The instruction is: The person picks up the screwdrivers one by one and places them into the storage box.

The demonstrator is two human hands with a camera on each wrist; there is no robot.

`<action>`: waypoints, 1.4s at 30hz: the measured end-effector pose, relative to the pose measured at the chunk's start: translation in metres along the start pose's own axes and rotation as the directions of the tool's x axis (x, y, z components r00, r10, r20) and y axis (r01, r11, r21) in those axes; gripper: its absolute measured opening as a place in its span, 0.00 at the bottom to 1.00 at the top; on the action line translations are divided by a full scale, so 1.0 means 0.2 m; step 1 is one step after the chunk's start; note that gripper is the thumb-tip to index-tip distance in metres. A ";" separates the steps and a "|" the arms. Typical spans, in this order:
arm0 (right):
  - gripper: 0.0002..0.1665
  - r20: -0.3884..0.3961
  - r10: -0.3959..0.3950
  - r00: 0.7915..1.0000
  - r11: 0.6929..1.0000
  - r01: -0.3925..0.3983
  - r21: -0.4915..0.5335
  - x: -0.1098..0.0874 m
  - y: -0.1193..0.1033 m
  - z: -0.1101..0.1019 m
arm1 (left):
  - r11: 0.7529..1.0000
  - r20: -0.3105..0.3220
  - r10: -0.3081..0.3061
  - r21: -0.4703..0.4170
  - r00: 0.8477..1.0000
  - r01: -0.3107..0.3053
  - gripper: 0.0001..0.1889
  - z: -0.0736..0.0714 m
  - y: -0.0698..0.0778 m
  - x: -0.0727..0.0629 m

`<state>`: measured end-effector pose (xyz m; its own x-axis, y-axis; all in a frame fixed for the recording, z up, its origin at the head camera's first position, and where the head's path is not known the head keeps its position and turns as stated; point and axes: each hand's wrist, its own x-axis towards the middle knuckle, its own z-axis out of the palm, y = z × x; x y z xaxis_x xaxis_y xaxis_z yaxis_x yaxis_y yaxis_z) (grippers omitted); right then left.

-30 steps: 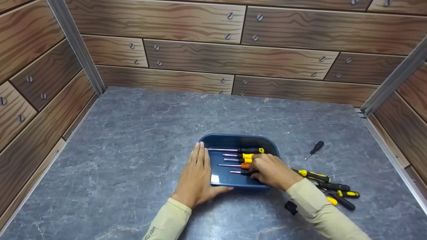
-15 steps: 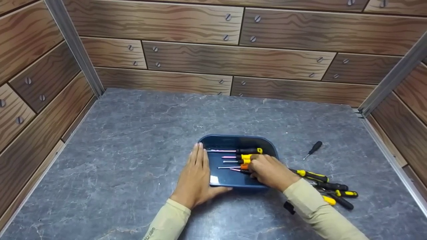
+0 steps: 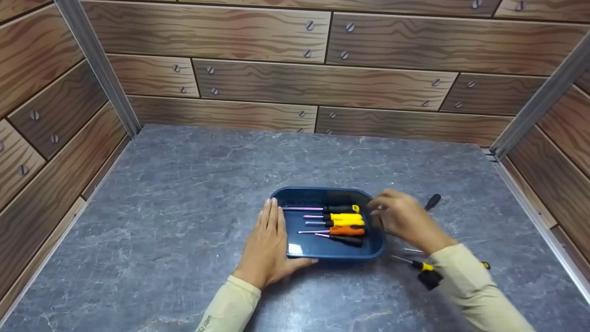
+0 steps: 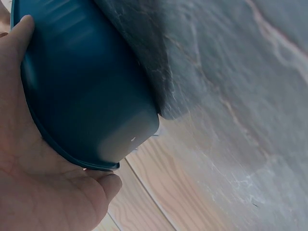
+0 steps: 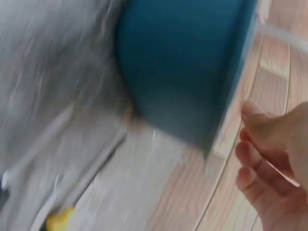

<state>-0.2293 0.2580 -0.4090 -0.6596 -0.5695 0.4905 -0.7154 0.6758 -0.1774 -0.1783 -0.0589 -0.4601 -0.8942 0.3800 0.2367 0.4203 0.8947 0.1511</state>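
A dark blue tray [image 3: 341, 258] holds a row of screwdrivers lying side by side: one with a black-and-yellow handle [image 3: 341, 209], two yellow ones [image 3: 346, 219], an orange one [image 3: 346, 230] and a black one [image 3: 349, 240]. My left hand [image 3: 262, 244] rests along the tray's left end, fingers straight and thumb along the near side; the left wrist view shows its palm against the outer wall [image 4: 86, 82]. Over the right end of the tray is my right hand [image 3: 408, 219], fingers loosely bent. In the right wrist view nothing shows between those fingers [image 5: 248, 154].
On the table right of the tray lie several more screwdrivers, among them a yellow-and-black one [image 3: 421, 266], partly hidden by the right forearm. Farther back, a small black screwdriver [image 3: 433, 201] shows beyond the right hand. Wood-patterned walls [image 3: 258, 78] enclose the table.
My right hand has let go of the black screwdriver, which now lies slightly tilted beside the orange one, and has moved right to the tray's end. The left hand stays on the tray.
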 end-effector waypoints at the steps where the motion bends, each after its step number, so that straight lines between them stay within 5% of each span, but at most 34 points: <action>1: 0.15 -0.027 0.012 1.000 1.000 -0.013 -0.019 -0.02 0.03 -0.02 | 1.000 0.004 -0.002 0.000 1.000 0.002 0.68 0.00 0.00 0.00; 5: 0.17 -0.078 0.092 0.993 0.993 -0.097 -0.068 -0.12 0.14 -0.09 | 1.000 0.008 -0.005 0.004 1.000 0.005 0.69 0.00 0.00 0.00; 11: 0.15 0.038 0.295 0.955 0.956 -0.294 -0.023 -0.33 0.29 -0.14 | 1.000 0.014 -0.008 -0.014 1.000 0.008 0.69 0.00 0.00 0.00; 19: 0.16 0.279 0.458 0.844 0.870 -0.490 0.053 -0.54 0.39 -0.16 | 1.000 0.027 -0.009 0.018 1.000 0.009 0.69 0.00 0.00 0.00; 23: 0.16 0.347 0.476 0.808 0.852 -0.522 0.046 -0.57 0.39 -0.18 | 1.000 0.000 0.000 0.014 1.000 0.000 0.68 -0.01 -0.01 0.00; 32: 0.10 0.367 0.481 0.796 0.853 -0.522 0.014 -0.58 0.39 -0.17 | 1.000 -0.019 0.010 0.014 1.000 -0.009 0.68 -0.01 0.00 0.00; 42: 0.10 0.256 0.531 0.808 0.834 -0.552 0.012 -0.56 0.38 -0.19 | 1.000 0.007 -0.002 -0.004 1.000 0.002 0.68 0.00 0.00 0.00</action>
<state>-0.2002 0.3910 -0.4458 -0.9717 -0.2211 0.0835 -0.2353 0.8721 -0.4290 -0.1779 -0.0596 -0.4595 -0.8958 0.3802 0.2302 0.4194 0.8945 0.1549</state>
